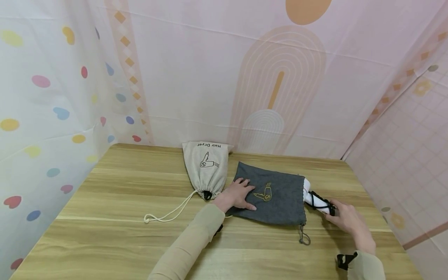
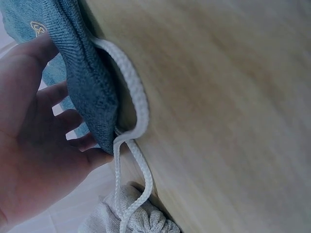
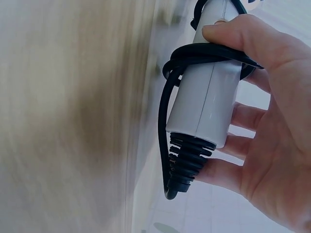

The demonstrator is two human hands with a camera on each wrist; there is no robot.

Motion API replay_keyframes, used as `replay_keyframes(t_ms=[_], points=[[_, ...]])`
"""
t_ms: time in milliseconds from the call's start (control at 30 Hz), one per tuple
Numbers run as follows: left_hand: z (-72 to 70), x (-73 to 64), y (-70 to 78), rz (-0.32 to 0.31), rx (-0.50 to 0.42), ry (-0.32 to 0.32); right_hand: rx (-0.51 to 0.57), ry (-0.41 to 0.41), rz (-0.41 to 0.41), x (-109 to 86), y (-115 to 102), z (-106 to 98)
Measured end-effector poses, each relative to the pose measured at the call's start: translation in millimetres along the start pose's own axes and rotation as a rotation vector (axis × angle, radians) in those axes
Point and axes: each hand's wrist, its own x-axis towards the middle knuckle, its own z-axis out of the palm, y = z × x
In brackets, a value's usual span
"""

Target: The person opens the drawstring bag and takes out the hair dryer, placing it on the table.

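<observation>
Handle (image 3: pixel 206 99) white, black cord (image 3: pixel 206 52) wound round; right hand (image 1: pixel 347 218) grips it, left hand (image 1: pixel 238 194) spread on grey drawstring pouch (image 1: pixel 281 208).

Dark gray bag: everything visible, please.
The dark gray bag looks like woven cloth, with a yellow hair-dryer outline on its upper face. It lies on the wooden table, mouth rightward, a gray drawstring loop at the near corner. A white handle protrudes from the mouth; the left grip rests on the bag's left end.

Dark bag (image 1: pixel 283 202) apparently hides much of the white appliance (image 3: pixel 201 104).
</observation>
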Motion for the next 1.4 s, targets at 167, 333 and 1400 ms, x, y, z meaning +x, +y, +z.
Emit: replay_keyframes(t_ms=[167, 333, 1400], points=[[-0.1, -0.3, 0.4, -0.003, 0.004, -0.002, 0.01, 0.018, -0.006, -1.5, 1.4, -0.4], [0.6, 0.3, 0.5, -0.004, 0.007, -0.002, 0.011, 0.014, -0.008, -2.6, 2.6, -0.9], [1.8, -0.5, 5.1, -0.026, -0.001, 0.01, 0.012, 0.031, 0.063, -11.6, 13.7, -5.1]])
